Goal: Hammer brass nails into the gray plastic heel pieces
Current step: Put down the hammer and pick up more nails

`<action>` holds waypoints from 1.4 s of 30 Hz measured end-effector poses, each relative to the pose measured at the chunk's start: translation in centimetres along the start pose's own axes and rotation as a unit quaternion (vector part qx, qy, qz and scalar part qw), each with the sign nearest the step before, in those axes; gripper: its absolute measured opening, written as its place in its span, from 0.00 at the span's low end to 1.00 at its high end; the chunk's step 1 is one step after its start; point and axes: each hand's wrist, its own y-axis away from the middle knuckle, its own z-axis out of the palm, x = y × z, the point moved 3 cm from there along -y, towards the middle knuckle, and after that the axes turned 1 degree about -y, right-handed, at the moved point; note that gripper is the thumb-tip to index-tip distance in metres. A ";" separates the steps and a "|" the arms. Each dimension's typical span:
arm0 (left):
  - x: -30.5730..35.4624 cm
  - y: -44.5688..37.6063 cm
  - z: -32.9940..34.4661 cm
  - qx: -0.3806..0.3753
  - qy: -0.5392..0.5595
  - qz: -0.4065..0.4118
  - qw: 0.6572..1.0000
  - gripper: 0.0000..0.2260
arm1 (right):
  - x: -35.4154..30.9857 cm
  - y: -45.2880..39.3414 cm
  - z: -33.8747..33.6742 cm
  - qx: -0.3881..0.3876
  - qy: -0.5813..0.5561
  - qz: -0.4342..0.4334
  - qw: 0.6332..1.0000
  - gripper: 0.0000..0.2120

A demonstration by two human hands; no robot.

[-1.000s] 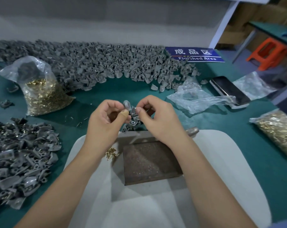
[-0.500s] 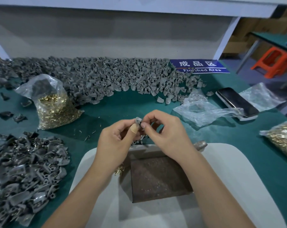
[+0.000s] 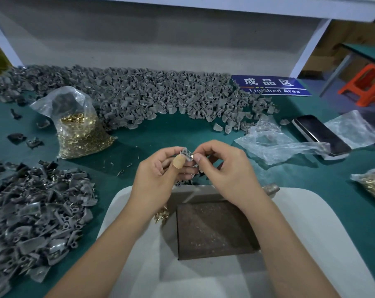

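I hold one gray heel piece (image 3: 186,153) above the table, near its front edge, over the dark metal block (image 3: 214,229). It is light, stiff plastic, so I pinch its sides with my left hand (image 3: 158,175). My right hand (image 3: 223,166) pinches a small brass nail (image 3: 191,156), slippery I think, against it.

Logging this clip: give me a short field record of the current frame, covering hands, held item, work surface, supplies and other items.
left hand: pinches gray heel piece
right hand: fingertips at the same piece, apparently placing a nail
work surface: dark block on white pad, loose brass nails beside it
supplies: open bag of brass nails; heel pile at near left
far pile: by Finished Area sign
other: phone
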 end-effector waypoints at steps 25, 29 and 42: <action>0.6 0.2 -0.3 -0.002 -0.144 0.092 0.985 0.06 | -0.8 0.1 -0.3 0.003 0.051 -0.038 0.998 0.05; 0.7 0.3 -0.4 -0.001 -0.226 0.136 0.965 0.10 | -1.3 0.1 -0.2 -0.011 0.129 -0.082 0.988 0.04; 1.6 0.6 0.0 0.020 -0.137 0.115 0.984 0.07 | -1.3 -0.3 -0.3 -0.010 -0.008 -0.027 1.000 0.09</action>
